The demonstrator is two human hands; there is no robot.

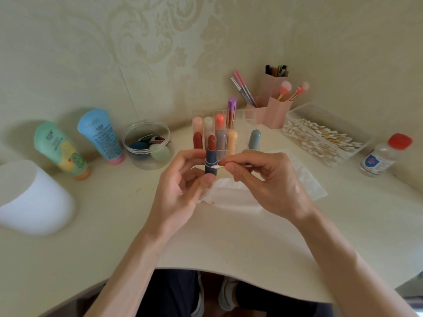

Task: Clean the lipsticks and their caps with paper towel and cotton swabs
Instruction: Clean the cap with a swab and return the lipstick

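My left hand [180, 184] holds an uncapped lipstick [210, 159] upright, with a blue-grey tube and a brick-red bullet. My right hand [263, 179] pinches a cotton swab [217, 167] whose pink-stained tip touches the side of the tube. The blue-grey cap [254, 139] stands on the desk behind my right hand. A paper towel [238, 193] with a reddish smear lies flat under both hands. Several capped lipsticks stand in a clear organiser [248, 116] just behind.
A clear box of cotton swabs [325, 131] sits at the right, with a red-capped bottle [386, 154] beyond it. Pink brush holders [274, 110] stand behind. On the left are two tubes [100, 133], a round jar of sponges [146, 145] and a white bin [29, 197].
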